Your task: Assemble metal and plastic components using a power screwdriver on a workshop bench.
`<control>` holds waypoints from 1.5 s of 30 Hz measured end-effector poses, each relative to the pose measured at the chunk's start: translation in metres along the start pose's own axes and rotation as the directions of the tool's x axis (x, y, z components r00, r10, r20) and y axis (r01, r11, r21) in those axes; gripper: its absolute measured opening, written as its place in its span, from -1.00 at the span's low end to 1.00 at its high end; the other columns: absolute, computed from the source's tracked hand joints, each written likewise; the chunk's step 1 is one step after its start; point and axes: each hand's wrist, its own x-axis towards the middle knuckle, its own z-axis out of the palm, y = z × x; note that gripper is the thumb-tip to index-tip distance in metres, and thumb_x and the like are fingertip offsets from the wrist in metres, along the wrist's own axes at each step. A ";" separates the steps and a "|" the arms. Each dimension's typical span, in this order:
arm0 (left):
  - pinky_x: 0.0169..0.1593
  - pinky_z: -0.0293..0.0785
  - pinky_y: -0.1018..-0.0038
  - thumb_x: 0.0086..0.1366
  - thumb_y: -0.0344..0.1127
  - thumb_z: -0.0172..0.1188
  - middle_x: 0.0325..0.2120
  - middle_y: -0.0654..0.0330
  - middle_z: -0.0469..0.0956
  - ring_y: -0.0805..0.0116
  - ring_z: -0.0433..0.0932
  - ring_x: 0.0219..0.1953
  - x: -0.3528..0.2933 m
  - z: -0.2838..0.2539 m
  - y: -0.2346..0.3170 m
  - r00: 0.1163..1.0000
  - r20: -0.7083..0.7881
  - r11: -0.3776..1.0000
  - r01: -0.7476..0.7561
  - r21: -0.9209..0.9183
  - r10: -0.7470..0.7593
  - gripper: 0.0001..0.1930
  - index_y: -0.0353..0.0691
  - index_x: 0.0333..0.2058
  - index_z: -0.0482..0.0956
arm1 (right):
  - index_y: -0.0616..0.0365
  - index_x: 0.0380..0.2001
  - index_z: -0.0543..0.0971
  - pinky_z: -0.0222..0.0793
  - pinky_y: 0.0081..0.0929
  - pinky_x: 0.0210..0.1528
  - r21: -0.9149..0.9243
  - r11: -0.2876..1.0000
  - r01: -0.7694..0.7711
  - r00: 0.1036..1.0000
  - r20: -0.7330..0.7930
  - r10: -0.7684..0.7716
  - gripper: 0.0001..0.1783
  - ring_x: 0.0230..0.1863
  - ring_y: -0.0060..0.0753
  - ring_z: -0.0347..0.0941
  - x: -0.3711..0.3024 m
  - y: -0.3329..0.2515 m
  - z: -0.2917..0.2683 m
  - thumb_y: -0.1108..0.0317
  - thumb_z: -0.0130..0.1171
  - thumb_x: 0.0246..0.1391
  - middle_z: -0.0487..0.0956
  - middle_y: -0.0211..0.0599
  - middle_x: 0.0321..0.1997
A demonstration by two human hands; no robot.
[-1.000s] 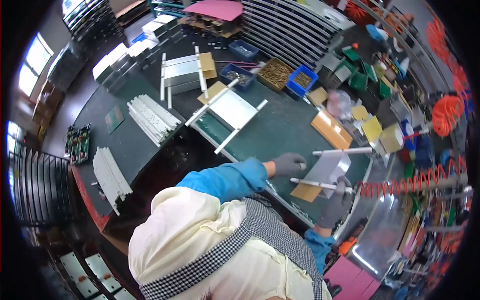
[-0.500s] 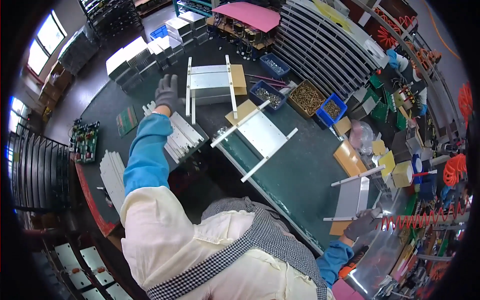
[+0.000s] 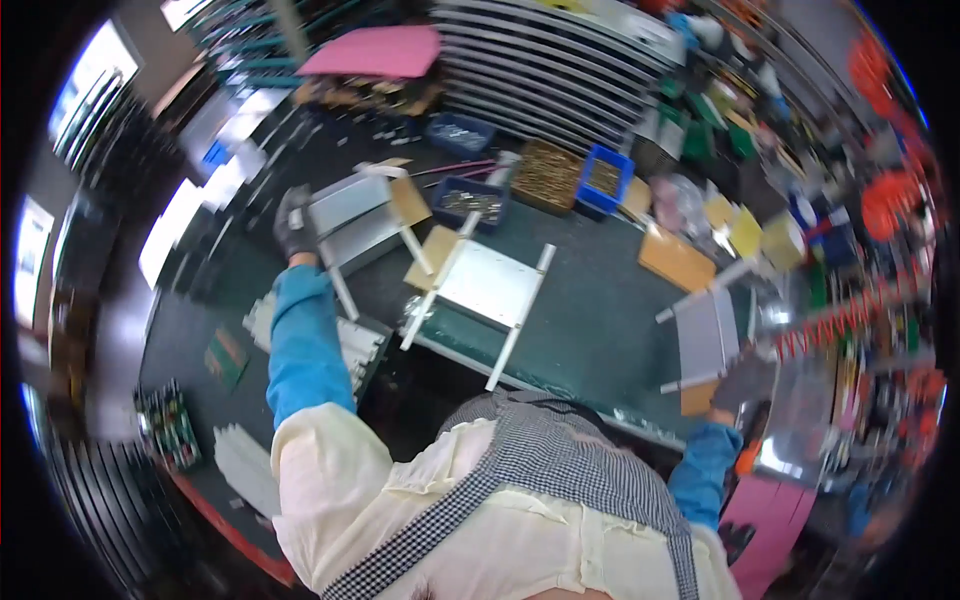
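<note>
At the far left, my left hand [image 3: 295, 222], in a dark grey glove, closes on the left rail of a metal frame [image 3: 360, 240] made of a silvery plate and white rails. The frame sits slanted on the dark worktop. My right hand [image 3: 745, 385], also gloved and blurred, is at the right beside a second frame [image 3: 703, 340]. It looks closed around something hidden in the glove, close to the end of a red coiled hose [image 3: 830, 325]. Between my hands, a third frame [image 3: 490, 283] lies across the table edge with nothing touching it.
Blue bins [image 3: 606, 180] and a carton of brass-coloured screws [image 3: 547, 175] stand behind the middle frame. White rails [image 3: 245, 465] lie at the left near a green circuit board [image 3: 168, 425]. Stacked metal boxes [image 3: 172, 235] stand far left. An orange-brown box [image 3: 675, 255] sits at the right.
My left hand, open above the white rails before, has closed on the left frame, which is now turned askew. The view has swung, blurring much. My right hand stays beside the right frame.
</note>
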 end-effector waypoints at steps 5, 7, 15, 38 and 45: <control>0.06 0.49 0.31 0.31 -0.38 0.02 -0.25 0.09 0.64 0.20 0.60 -0.15 0.098 -0.055 -0.015 0.887 0.293 0.730 -0.461 0.505 0.357 -0.75 -0.36 -0.23 0.65 | 0.15 -0.16 0.59 0.08 -0.66 -0.52 -0.227 0.970 0.092 0.991 0.117 -0.066 -0.73 -0.55 -0.80 0.19 -0.027 -0.044 0.065 0.19 0.09 0.29 0.31 -0.66 -0.58; 0.02 0.48 0.35 0.34 -0.27 0.07 -0.28 0.09 0.63 0.27 0.58 -0.18 0.079 -0.011 0.008 0.795 0.367 0.480 -0.591 0.648 0.483 -0.75 -0.33 -0.33 0.63 | 0.15 -0.15 0.59 0.09 -0.67 -0.50 -0.314 0.938 0.145 0.988 0.097 -0.120 -0.73 -0.54 -0.79 0.20 -0.027 -0.048 0.054 0.19 0.08 0.29 0.31 -0.66 -0.57; 0.00 0.43 0.39 0.30 -0.09 0.19 -0.23 0.08 0.61 0.29 0.54 -0.20 -0.116 0.169 0.188 0.949 0.250 0.971 0.151 0.185 -0.195 -0.71 -0.23 -0.40 0.54 | 0.21 -0.14 0.52 0.08 -0.69 -0.54 -0.011 0.997 0.070 0.928 0.369 -0.061 -0.67 -0.60 -0.77 0.17 -0.028 -0.057 0.024 0.14 0.07 0.29 0.31 -0.59 -0.61; -0.10 0.48 0.45 0.43 0.14 0.01 -0.33 0.08 0.61 0.38 0.55 -0.24 -0.459 0.369 0.143 0.467 0.576 0.741 0.389 0.548 -0.671 -0.48 -0.25 -0.46 0.46 | 0.19 -0.29 0.55 0.43 -0.38 -0.39 0.370 0.925 0.089 0.335 0.863 -0.377 -0.79 -0.50 -0.30 0.51 0.017 -0.043 -0.017 0.26 0.21 0.15 0.60 -0.29 -0.44; -0.12 0.46 0.50 0.47 -0.03 -0.01 -0.23 0.20 0.57 0.49 0.49 -0.24 -0.432 0.350 0.140 0.015 0.805 0.778 0.269 0.568 -0.593 -0.64 -0.25 -0.18 0.51 | 0.17 -0.28 0.54 0.45 -0.32 -0.34 0.289 0.951 0.111 0.372 0.875 -0.309 -0.74 -0.46 -0.25 0.55 -0.004 -0.039 -0.008 0.16 0.15 0.23 0.62 -0.26 -0.42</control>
